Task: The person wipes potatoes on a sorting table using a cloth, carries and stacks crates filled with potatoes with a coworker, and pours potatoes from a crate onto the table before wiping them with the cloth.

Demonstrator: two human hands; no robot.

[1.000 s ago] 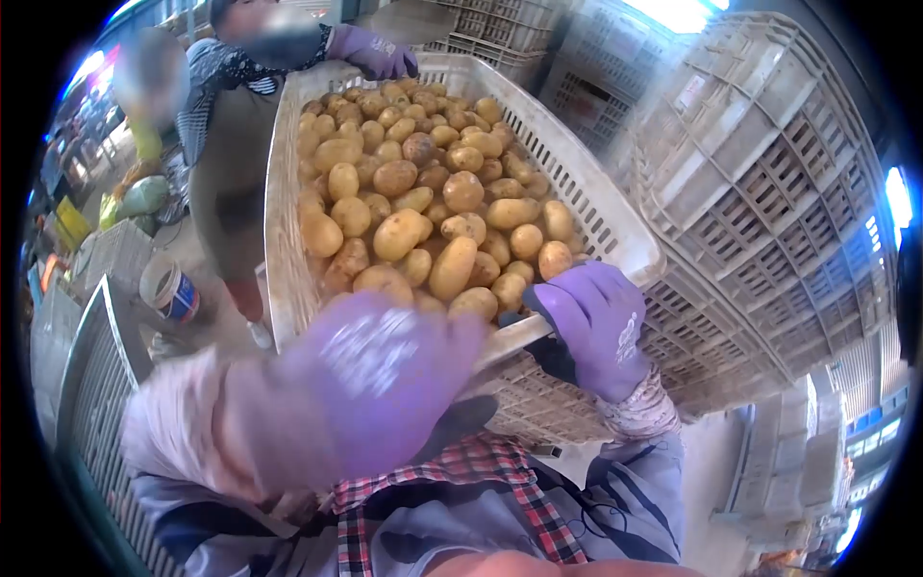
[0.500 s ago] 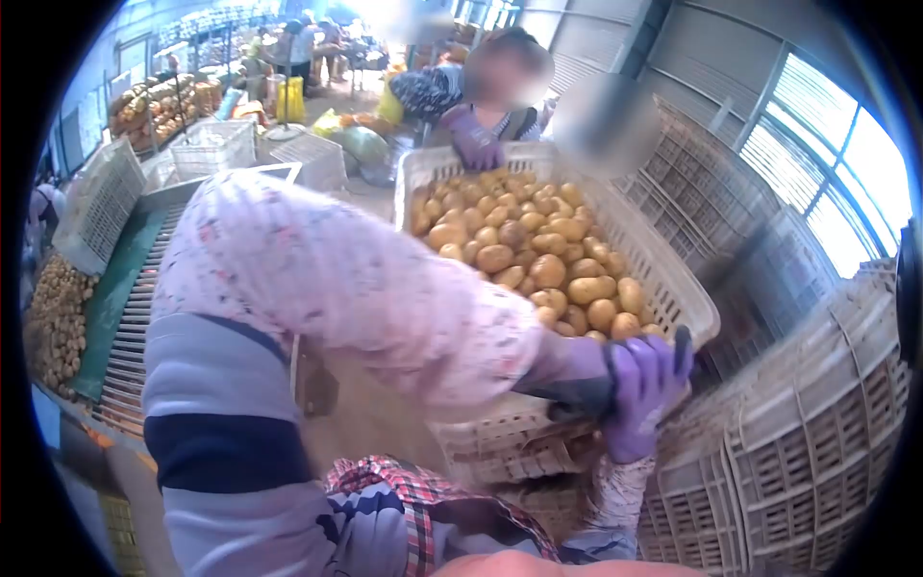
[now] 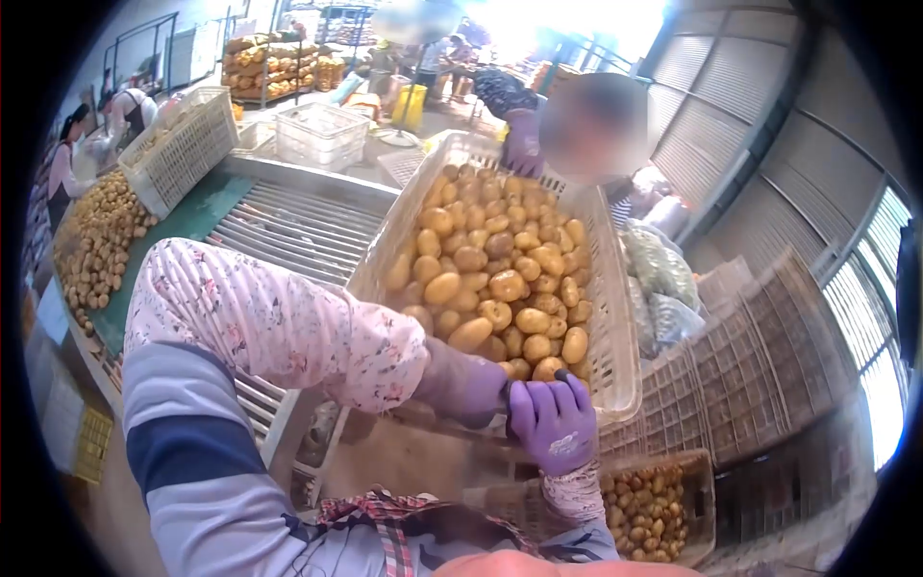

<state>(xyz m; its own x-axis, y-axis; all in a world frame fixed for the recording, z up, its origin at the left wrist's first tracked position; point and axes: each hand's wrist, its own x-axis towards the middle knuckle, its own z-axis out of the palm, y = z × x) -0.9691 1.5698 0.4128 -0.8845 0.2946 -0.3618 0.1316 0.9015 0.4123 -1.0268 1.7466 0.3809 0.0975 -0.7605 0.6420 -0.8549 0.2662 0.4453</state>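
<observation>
A pale plastic crate (image 3: 617, 370) full of potatoes (image 3: 500, 284) is held up in front of me, tilted. My right hand (image 3: 553, 423), in a purple glove, has its fingers wrapped over the crate's near end. Close beside it is my left hand (image 3: 478, 389), also gloved in purple and closed at the same end; its fingertips are partly hidden behind my right hand. At the far end a co-worker's gloved hand (image 3: 524, 142) grips the rim. The crate's left side is beside the metal roller conveyor (image 3: 308, 226).
Another crate (image 3: 187, 154) leans on the green belt (image 3: 216, 204), with a heap of potatoes (image 3: 101, 240) beside it. Stacked crates (image 3: 721, 380) stand on the right, and a lower crate (image 3: 707, 510) holds potatoes. White crates (image 3: 322, 135) and filled bags (image 3: 663, 274) are behind.
The crate has moved left, closer to the roller conveyor, with both my hands and the co-worker's hand still on it. My view has turned left, showing more of the conveyor.
</observation>
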